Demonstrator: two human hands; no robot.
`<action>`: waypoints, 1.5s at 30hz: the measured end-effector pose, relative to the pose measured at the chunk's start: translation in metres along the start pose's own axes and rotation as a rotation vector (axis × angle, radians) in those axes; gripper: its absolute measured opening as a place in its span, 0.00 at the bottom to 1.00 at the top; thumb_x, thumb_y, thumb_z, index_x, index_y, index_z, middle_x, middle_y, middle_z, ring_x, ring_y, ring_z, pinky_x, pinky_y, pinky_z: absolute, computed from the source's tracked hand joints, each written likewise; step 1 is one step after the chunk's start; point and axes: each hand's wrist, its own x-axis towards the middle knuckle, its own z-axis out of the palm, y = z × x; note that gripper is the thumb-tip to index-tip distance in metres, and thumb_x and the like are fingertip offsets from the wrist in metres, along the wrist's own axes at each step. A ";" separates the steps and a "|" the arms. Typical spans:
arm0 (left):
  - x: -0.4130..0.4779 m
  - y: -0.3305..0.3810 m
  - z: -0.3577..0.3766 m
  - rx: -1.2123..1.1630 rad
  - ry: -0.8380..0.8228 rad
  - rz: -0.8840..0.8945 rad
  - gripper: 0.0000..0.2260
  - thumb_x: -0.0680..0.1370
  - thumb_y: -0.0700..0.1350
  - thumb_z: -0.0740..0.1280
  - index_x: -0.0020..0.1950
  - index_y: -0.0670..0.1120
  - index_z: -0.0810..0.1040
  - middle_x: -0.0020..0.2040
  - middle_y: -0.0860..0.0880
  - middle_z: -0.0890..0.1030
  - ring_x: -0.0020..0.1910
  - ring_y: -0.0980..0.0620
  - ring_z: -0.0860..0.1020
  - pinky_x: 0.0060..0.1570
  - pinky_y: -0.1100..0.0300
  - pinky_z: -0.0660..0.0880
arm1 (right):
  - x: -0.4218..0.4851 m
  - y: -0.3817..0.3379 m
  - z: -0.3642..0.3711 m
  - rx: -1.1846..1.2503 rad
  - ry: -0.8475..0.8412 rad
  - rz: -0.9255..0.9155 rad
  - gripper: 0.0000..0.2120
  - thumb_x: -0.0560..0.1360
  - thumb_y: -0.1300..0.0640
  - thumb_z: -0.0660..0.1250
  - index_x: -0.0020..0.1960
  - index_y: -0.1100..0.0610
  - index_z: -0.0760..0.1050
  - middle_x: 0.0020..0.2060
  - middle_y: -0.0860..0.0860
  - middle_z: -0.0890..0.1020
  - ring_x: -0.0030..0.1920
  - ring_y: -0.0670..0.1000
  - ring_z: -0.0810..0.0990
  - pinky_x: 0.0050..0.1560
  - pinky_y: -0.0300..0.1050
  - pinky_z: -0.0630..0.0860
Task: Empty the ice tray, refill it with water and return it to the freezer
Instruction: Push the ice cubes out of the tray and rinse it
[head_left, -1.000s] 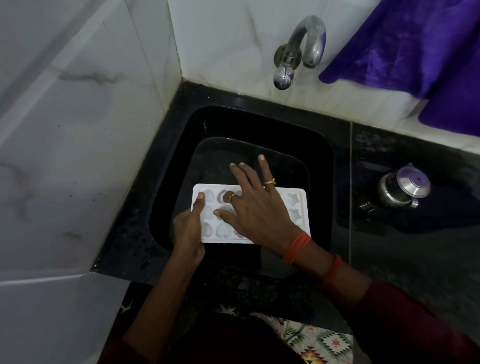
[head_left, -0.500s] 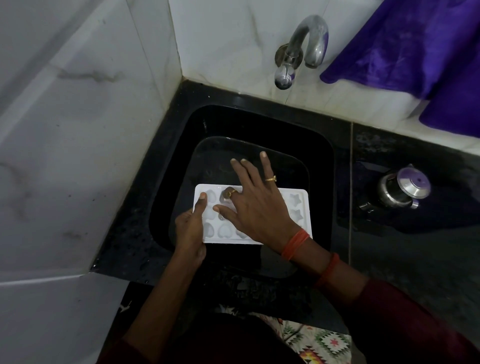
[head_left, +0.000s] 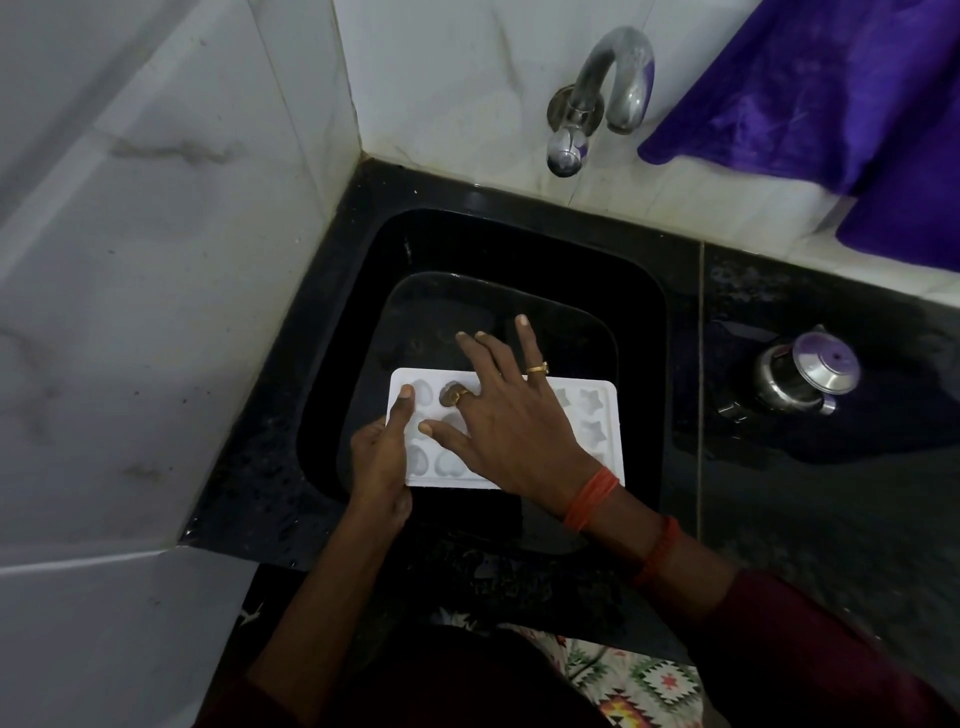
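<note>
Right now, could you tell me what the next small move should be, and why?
Probably lift the right hand clear and bring the ice tray under the tap: the left hand grips its edge over the sink, and no water is running.

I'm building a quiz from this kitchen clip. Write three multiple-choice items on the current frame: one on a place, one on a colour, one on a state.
1. Where is the ice tray?
A. over the black sink
B. on the counter by the steel pot
C. in a freezer

2. What colour is the cloth on the wall?
A. green
B. purple
C. white

3. How is the tap?
A. running hard
B. dripping into the tray
C. no water shows

Answers: 1 A, the left hand grips the tray's end and the right hand lies on it above the basin; 2 B, it is plainly purple; 3 C, no stream leaves the spout.
</note>
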 end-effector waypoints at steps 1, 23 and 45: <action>-0.001 0.000 0.001 -0.001 -0.005 0.001 0.18 0.73 0.61 0.74 0.37 0.47 0.86 0.42 0.42 0.87 0.39 0.44 0.86 0.40 0.51 0.82 | 0.000 0.001 -0.001 -0.004 0.000 0.002 0.32 0.81 0.32 0.49 0.54 0.51 0.85 0.74 0.60 0.70 0.76 0.58 0.66 0.79 0.65 0.40; -0.009 0.004 0.006 -0.014 0.000 0.016 0.16 0.76 0.57 0.73 0.42 0.44 0.84 0.37 0.48 0.87 0.36 0.48 0.86 0.38 0.55 0.83 | -0.021 0.006 -0.007 0.112 0.076 0.063 0.29 0.79 0.30 0.52 0.56 0.48 0.83 0.74 0.57 0.69 0.75 0.55 0.67 0.78 0.67 0.43; -0.008 0.007 0.008 -0.046 0.017 0.036 0.14 0.78 0.54 0.72 0.43 0.43 0.83 0.35 0.49 0.86 0.33 0.50 0.85 0.31 0.58 0.82 | -0.028 -0.001 0.000 0.041 0.022 -0.039 0.29 0.79 0.31 0.54 0.52 0.50 0.84 0.74 0.59 0.70 0.75 0.58 0.67 0.78 0.67 0.43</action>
